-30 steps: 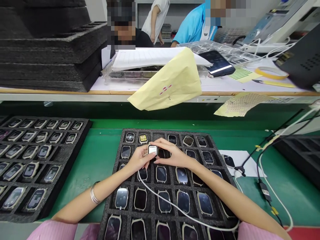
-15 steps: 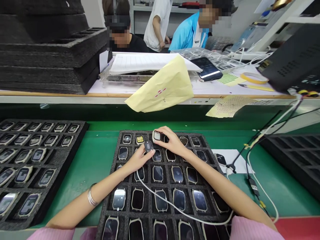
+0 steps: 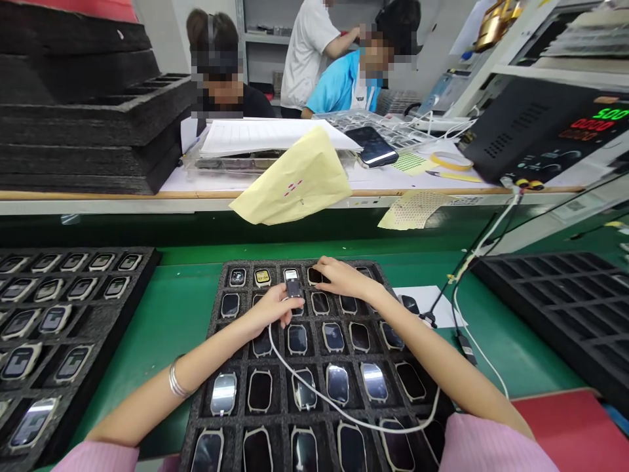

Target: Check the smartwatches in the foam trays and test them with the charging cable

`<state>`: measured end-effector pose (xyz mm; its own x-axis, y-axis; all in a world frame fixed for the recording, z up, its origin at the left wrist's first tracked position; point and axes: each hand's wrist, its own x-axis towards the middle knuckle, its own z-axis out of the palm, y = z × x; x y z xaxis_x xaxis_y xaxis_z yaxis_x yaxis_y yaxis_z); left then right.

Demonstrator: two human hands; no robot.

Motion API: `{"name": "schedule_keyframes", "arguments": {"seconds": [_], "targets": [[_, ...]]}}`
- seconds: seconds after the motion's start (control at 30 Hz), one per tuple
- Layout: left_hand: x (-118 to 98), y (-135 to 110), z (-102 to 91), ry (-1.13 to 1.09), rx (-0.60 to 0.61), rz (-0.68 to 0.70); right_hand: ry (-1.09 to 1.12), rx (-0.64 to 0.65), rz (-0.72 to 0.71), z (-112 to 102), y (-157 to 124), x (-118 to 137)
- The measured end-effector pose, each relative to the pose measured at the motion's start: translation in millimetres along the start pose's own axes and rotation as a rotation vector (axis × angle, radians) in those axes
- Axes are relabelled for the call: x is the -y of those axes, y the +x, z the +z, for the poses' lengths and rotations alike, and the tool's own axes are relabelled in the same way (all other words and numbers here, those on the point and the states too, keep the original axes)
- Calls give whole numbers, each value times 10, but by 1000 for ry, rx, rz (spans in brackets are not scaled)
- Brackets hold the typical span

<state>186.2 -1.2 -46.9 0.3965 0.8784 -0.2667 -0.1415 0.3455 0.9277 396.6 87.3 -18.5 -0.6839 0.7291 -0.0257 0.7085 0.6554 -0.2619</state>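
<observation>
My left hand (image 3: pixel 271 307) pinches a small black charging block (image 3: pixel 293 289) on a white cable (image 3: pixel 354 417). The block covers the lower part of a smartwatch with a lit screen (image 3: pixel 291 274), which sits in the top row of a black foam tray (image 3: pixel 314 359). One slot to the right, my right hand (image 3: pixel 344 278) has its fingers closed on the edges of a dark-screened smartwatch (image 3: pixel 314 276). At the top left of the tray, a smartwatch with a yellow face (image 3: pixel 263 277) lies beside another with a lit dial (image 3: pixel 238 277).
Another foam tray of watches (image 3: pixel 122 321) lies at left, and a dark slotted tray (image 3: pixel 545 308) at right. Stacked foam trays (image 3: pixel 88 154), a yellow paper (image 3: pixel 295 180), a phone (image 3: pixel 372 145) and a power supply (image 3: pixel 535 134) occupy the shelf. Several people are beyond it.
My right hand has let go of the lit smartwatch, now in its slot, and moved to the dark one on its right. The charging block has shifted over the lit watch. The view has turned right.
</observation>
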Motion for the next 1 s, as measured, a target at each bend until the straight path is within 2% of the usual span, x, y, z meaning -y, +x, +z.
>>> {"name": "schedule_keyframes", "arguments": {"seconds": [0.1, 0.2, 0.37, 0.53, 0.73, 1.0], "targets": [[24, 124, 116, -35, 6, -4, 48, -59, 33, 52, 4, -18], [87, 168, 150, -64, 1, 36, 151, -133, 31, 9, -76, 10], [121, 99, 113, -74, 56, 80, 302, -181, -94, -54, -278, 234], [162, 96, 106, -7, 81, 151, 225, -148, -210, 48, -271, 412], [249, 95, 50, 0, 10, 175, 132, -167, -235, 110, -229, 564], [205, -62, 44, -9, 13, 218, 160, -235, -249, 102, -266, 726]]}}
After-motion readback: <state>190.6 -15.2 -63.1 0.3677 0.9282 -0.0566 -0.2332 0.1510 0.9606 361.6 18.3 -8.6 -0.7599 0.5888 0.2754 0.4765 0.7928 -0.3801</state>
